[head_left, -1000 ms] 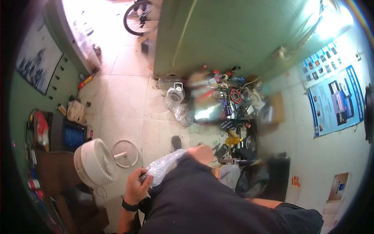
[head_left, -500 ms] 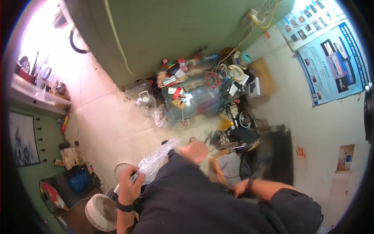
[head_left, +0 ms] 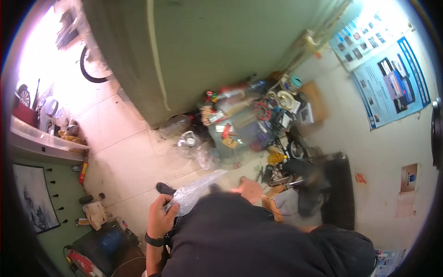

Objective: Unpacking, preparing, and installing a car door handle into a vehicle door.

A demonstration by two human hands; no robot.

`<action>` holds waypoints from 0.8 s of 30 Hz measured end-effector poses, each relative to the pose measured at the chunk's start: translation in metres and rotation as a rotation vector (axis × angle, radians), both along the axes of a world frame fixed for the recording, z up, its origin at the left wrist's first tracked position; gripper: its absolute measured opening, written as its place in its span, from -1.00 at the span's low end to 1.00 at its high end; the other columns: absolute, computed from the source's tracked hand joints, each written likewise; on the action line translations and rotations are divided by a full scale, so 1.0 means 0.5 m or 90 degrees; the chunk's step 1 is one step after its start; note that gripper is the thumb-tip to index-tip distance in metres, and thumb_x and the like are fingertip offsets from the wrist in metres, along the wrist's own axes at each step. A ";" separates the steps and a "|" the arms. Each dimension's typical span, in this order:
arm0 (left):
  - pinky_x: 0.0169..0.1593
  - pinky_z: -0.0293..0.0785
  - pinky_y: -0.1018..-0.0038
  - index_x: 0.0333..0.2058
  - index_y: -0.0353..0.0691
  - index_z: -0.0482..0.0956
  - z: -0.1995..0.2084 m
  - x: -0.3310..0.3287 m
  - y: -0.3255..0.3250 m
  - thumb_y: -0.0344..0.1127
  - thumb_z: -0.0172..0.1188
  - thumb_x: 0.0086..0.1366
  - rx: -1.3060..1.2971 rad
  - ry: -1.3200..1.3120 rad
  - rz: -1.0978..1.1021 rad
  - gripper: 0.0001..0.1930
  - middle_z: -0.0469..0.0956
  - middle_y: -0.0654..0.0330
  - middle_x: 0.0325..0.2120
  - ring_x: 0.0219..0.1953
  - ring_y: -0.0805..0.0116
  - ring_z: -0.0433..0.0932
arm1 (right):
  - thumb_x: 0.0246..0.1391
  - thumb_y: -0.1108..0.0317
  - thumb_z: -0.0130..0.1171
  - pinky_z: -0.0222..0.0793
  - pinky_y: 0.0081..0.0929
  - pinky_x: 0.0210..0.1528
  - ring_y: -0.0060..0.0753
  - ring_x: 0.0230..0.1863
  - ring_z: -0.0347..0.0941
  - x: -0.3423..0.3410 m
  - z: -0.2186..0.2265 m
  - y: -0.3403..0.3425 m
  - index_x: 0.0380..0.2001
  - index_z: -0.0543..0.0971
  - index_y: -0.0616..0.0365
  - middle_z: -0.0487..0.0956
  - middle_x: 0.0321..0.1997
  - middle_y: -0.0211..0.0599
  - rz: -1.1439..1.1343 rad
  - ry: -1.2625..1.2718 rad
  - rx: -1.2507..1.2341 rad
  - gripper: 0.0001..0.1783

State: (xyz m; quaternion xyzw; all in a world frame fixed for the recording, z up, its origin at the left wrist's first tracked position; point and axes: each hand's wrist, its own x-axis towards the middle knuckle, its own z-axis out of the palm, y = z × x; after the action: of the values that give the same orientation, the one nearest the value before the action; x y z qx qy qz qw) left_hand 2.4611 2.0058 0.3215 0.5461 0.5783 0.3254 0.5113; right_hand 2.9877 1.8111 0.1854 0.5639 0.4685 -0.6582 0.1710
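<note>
My left hand [head_left: 161,218] is closed around a crumpled sheet of clear plastic [head_left: 196,191], which looks like bubble wrap. The plastic stretches out to the right, over my dark clothing, and tapers to a point. A dark band circles my left wrist. Only a sliver of my right arm [head_left: 308,228] shows beside the dark shirt; the right hand itself is hidden behind my body. Just ahead of me stands a round pinkish stool [head_left: 251,190].
A cluttered table [head_left: 247,131] with tools and small parts stands ahead against the green wall. Clear plastic bags [head_left: 205,154] lie at its left side. A black chair [head_left: 339,191] and a cardboard box [head_left: 272,205] are on the right. Shelving [head_left: 46,138] lines the left.
My view has turned, so the table appears further right and lower. The right hand has gone out of sight behind my body. The left hand still grips the plastic.
</note>
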 end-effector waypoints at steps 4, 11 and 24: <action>-0.30 0.39 0.49 -0.33 -0.35 0.50 0.026 -0.206 0.044 -0.37 0.26 0.25 -0.007 -0.051 0.107 -0.84 0.48 0.21 -0.51 -0.43 0.47 0.40 | 0.17 0.12 0.28 0.38 -0.46 -0.40 -0.53 -0.42 0.47 -0.204 -0.002 0.278 -0.19 0.64 0.18 0.60 -0.40 -0.40 0.042 -0.011 0.150 -0.67; -0.31 0.41 0.48 -0.32 -0.35 0.53 0.061 -0.498 0.143 -0.35 0.31 0.22 0.030 0.066 0.157 -0.81 0.47 0.18 -0.52 -0.44 0.49 0.41 | 0.14 0.06 0.29 0.45 -0.36 -0.18 -0.44 -0.24 0.55 -0.745 0.246 0.738 -0.26 0.61 0.17 0.66 -0.28 -0.26 0.040 0.154 0.282 -0.64; 0.02 0.47 0.42 -0.10 -0.36 0.53 0.127 -0.877 0.615 -0.30 0.49 0.09 -0.013 0.035 -0.040 -0.54 0.61 0.08 -0.21 -0.13 0.33 0.57 | -0.15 0.08 0.57 0.25 -0.09 0.33 0.02 0.46 0.01 -1.368 0.302 1.299 0.45 0.06 -0.05 0.03 0.46 -0.03 -0.037 0.477 0.433 0.18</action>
State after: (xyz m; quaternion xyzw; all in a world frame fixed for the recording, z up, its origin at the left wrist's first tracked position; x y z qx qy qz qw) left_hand 2.0225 2.3134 0.3850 0.5675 0.5780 0.2884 0.5106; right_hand 2.3034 2.4608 0.3366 0.3258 0.6698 -0.6297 -0.2207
